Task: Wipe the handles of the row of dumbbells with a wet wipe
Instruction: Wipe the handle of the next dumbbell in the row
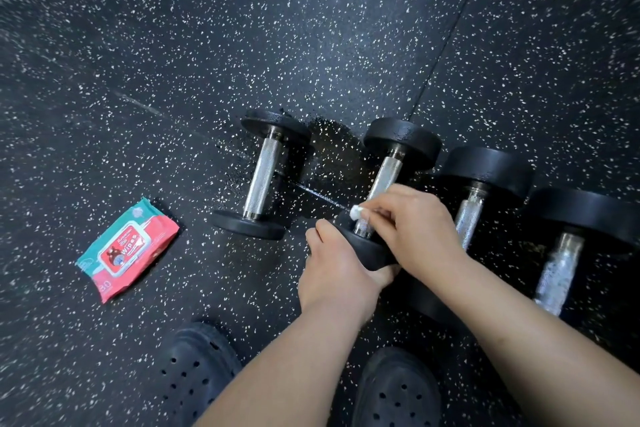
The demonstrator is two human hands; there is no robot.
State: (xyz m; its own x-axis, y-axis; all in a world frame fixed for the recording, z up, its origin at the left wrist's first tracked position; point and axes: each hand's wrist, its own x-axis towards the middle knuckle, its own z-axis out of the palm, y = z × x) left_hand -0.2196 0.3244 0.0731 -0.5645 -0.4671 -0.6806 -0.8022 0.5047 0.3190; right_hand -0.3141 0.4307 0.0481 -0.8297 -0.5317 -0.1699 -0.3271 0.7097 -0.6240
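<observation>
Several black dumbbells with knurled steel handles lie in a row on the speckled floor. My left hand [337,267] grips the near weight head of the second dumbbell [389,172]. My right hand [412,229] is curled over the lower part of that handle and pinches a small white wet wipe [355,212] against it. The leftmost dumbbell [263,175] lies untouched. To the right lie the third dumbbell [471,215] and the fourth dumbbell [559,274], partly hidden behind my right forearm.
A red and teal pack of wipes [128,248] lies on the floor to the left. Two dark perforated clogs [197,371] stand at the bottom of the view. A wet patch darkens the black rubber floor [311,45] around the first two dumbbells.
</observation>
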